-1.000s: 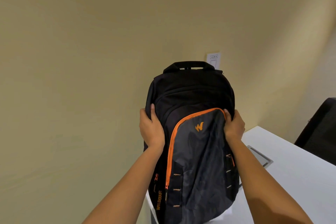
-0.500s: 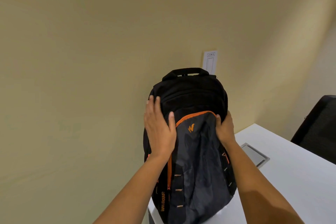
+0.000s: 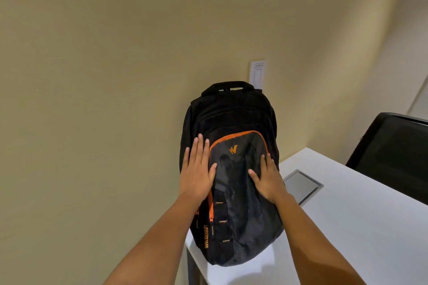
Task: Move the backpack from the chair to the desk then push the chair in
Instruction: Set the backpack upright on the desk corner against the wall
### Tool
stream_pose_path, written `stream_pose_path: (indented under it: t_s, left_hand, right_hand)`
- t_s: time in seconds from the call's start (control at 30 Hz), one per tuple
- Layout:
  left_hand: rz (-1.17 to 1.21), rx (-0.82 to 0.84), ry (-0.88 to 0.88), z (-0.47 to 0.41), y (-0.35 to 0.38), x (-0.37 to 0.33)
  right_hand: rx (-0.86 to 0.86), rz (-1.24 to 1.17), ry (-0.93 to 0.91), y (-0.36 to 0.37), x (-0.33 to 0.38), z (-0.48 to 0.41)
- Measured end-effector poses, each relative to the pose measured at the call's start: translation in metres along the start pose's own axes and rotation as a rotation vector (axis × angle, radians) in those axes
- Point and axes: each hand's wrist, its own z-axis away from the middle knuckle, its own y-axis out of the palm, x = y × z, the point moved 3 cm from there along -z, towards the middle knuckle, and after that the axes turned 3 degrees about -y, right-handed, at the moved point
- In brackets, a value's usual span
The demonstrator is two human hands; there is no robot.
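A black and grey backpack (image 3: 234,122) with orange zip trim stands upright on the left end of the white desk (image 3: 347,227), its back against the beige wall. My left hand (image 3: 198,169) lies flat on its front left side, fingers spread. My right hand (image 3: 266,177) lies flat on its front right side, fingers apart. Neither hand grips the fabric. A black chair back (image 3: 393,157) shows beyond the desk's far right edge.
A grey metal cable hatch (image 3: 302,185) is set into the desk just right of the backpack. A white wall plate (image 3: 257,74) is on the wall above the bag. The desk's left edge lies right under the bag.
Both hands went from gripping the backpack's sides to resting flat and open on its front. The bag has settled lower onto the desk against the wall.
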Motion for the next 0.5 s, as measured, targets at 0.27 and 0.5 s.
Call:
stream_pose_path:
  t_s: [0.27,0.5]
  left_hand:
    - [0.028,0.15,0.133,0.019,-0.026,0.01]
    - [0.097,0.274,0.245,0.059,-0.046,0.034]
  right_hand:
    - [0.006,0.167,0.065,-0.018,0.028,0.058]
    - [-0.132,0.209,0.141,-0.042,0.071,0.126]
